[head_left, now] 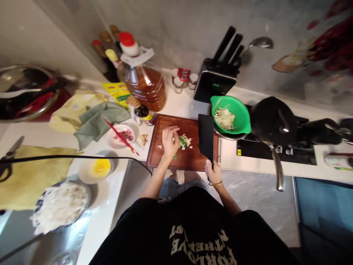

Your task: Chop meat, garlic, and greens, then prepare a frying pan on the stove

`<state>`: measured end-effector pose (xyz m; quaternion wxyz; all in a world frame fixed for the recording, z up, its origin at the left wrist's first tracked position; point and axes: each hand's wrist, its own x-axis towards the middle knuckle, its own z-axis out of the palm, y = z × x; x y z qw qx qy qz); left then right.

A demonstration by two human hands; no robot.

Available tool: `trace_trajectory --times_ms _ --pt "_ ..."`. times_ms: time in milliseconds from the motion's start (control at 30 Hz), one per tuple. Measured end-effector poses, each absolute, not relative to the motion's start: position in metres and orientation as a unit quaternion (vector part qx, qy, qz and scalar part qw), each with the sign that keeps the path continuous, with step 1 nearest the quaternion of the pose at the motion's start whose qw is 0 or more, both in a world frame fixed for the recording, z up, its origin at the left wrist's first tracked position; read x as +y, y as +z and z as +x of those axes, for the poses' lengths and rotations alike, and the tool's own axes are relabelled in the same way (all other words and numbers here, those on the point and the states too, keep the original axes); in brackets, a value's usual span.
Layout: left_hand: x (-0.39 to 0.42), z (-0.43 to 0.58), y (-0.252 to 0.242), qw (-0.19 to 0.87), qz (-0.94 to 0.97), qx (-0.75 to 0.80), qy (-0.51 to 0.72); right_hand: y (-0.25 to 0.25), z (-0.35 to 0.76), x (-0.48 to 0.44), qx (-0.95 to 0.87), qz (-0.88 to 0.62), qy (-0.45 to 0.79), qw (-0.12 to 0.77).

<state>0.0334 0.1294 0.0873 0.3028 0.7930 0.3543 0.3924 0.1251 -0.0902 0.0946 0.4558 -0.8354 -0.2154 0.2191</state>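
A brown wooden cutting board (pixel 171 158) lies at the counter's front edge. My left hand (pixel 169 140) rests on it with curled fingers pressed against a small pile of chopped green and pale vegetable pieces (pixel 184 141). My right hand (pixel 213 172) grips the handle of a black cleaver (pixel 206 138), whose broad blade stands upright over the board's right side, just right of the pile. A bracelet sits on my right wrist.
A green bowl of pale shreds (pixel 231 115) sits right of the board, beside a black pan (pixel 271 119) on a cooktop. Behind stand a knife block (pixel 215 81) and an oil jug (pixel 145 82). Left: a small dish with red chopsticks (pixel 121 135), a bowl of beaten egg (pixel 97 168), a plate of white shreds (pixel 62 206).
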Motion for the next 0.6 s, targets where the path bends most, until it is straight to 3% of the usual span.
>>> trace_trajectory --times_ms 200,433,600 --pt "0.132 0.204 0.121 0.327 0.896 0.135 0.267 0.115 0.193 -0.114 -0.114 -0.840 0.147 0.510" --pt "0.124 0.369 0.083 0.240 0.970 0.038 0.016 0.121 0.265 -0.135 -0.003 -0.811 0.137 0.569" --pt "0.113 0.409 0.062 0.159 0.987 -0.036 0.006 0.120 0.288 -0.140 0.017 -0.794 0.158 0.587"
